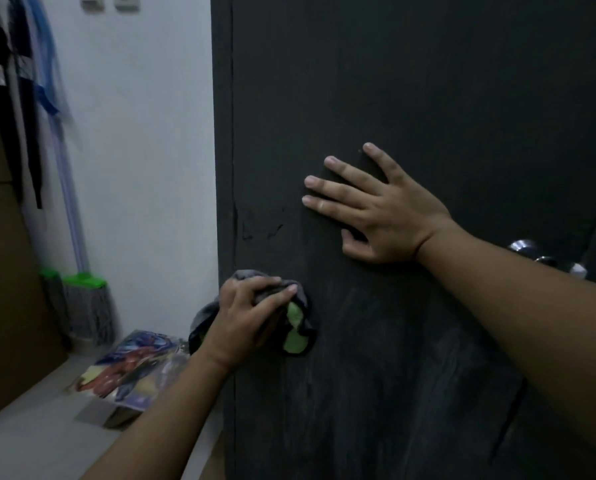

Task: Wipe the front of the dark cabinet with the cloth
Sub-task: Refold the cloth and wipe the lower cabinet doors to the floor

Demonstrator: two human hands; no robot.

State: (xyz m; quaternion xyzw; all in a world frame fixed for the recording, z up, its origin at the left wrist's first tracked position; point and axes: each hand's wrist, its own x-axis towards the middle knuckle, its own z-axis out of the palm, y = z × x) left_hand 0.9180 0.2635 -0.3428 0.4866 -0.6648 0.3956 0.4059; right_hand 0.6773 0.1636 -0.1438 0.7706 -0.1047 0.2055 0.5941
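The dark cabinet (410,81) fills the right two thirds of the view, its flat front facing me. My left hand (244,317) is shut on a crumpled grey and green cloth (296,327) and presses it against the cabinet front near its left edge. Higher and to the right, my right hand (376,209) lies flat on the cabinet front with its fingers spread, holding nothing. Faint wipe streaks show on the panel below and right of the cloth.
Silver knobs (525,245) stick out at the cabinet's right, just above my right forearm. A green-topped mop (85,306) leans on the white wall at left. Colourful printed packets (130,368) lie on the floor. A brown cardboard box (2,271) stands far left.
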